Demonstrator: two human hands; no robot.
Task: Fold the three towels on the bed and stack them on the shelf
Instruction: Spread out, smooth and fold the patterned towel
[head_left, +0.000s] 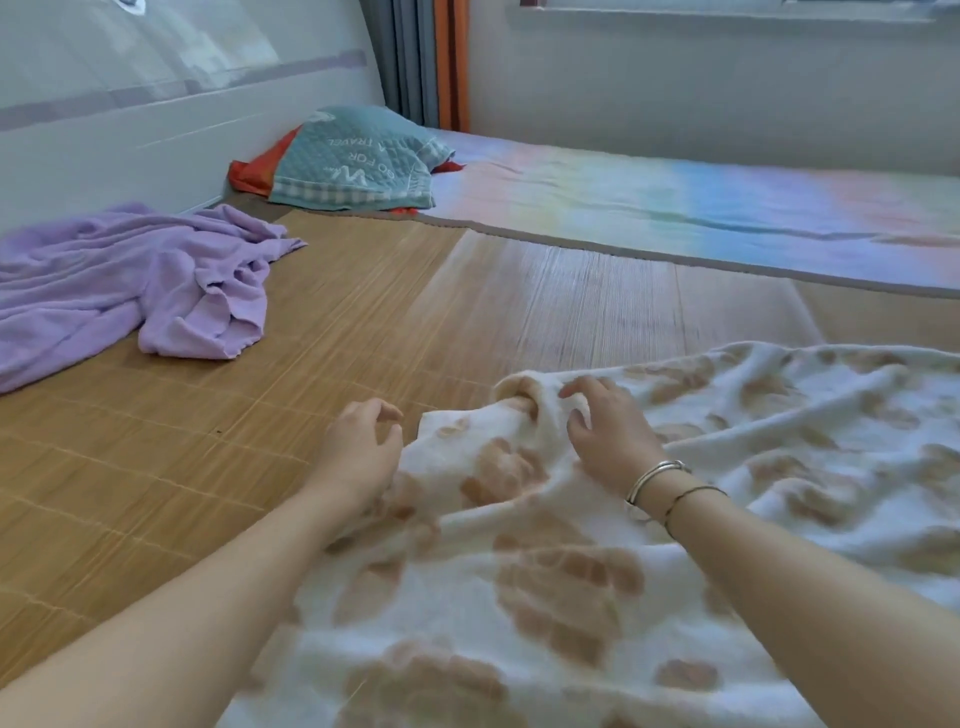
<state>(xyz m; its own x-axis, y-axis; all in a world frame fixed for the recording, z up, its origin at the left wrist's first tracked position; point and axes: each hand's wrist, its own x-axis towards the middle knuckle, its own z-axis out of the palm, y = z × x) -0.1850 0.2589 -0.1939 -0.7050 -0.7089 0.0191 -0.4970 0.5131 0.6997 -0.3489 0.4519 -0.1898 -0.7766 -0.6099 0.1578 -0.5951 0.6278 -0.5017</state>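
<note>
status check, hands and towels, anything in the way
Left hand open beside cream towel. Right hand gripping its bunched corner. Purple towel crumpled, unfolded, far left. Bamboo mat between them bare.

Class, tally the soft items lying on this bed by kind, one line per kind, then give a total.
Towels: 2, the purple towel and the white towel with brown patches
Pillows: 1, the teal pillow
Red cloth under the pillow: 1
Total: 4
</note>
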